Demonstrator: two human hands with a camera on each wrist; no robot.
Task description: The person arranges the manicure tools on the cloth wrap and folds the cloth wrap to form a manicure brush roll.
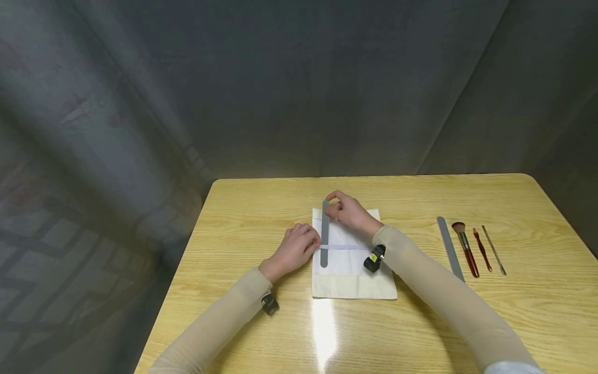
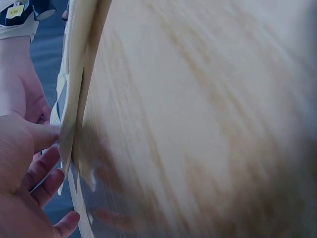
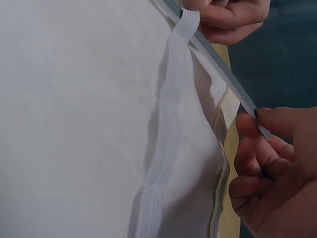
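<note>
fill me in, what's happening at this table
A person's right grip pinches the far end of a grey strip, which passes under a pale elastic band on a white cloth. The left grip holds the band at the cloth's left edge. Lying on the table to the right are a second grey strip, a makeup brush, a red tool and a thin rod.

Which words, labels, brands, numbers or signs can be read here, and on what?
None can be read with certainty.
Yellow label on the right wrist's black camera: marked, but too small and blurred.
Held gray strip, cloth, brush: no lettering visible.
</note>
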